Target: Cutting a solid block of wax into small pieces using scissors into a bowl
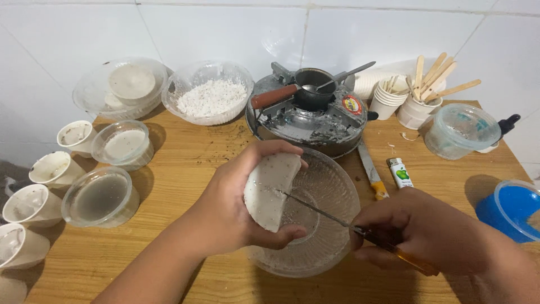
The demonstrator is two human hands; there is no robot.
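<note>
**Knife tip against a white slab, over a glass bowl**

We see the left hand (236, 208) holding a white, speckled slab (270, 190) on edge above a ribbed glass bowl (332, 186) that sits on the wooden counter (185, 163); the fingers are clamped around the slab, thumb under its lower end. The right hand (433, 231) has its fingers closed on the amber handle of a thin knife (320, 211), whose blade reaches left across the bowl and touches the slab's face.

Behind the bowl stands a metal burner (315, 121) carrying a small dark pan (312, 90) with a spoon in it. A bowl of white flakes (211, 98) sits to its left. Small lidded tubs (101, 197) and paper cups (50, 168) line the counter's left side. A cup of wooden sticks (419, 107), a lighter (400, 172) and a blue tub (509, 208) are on the right.
</note>
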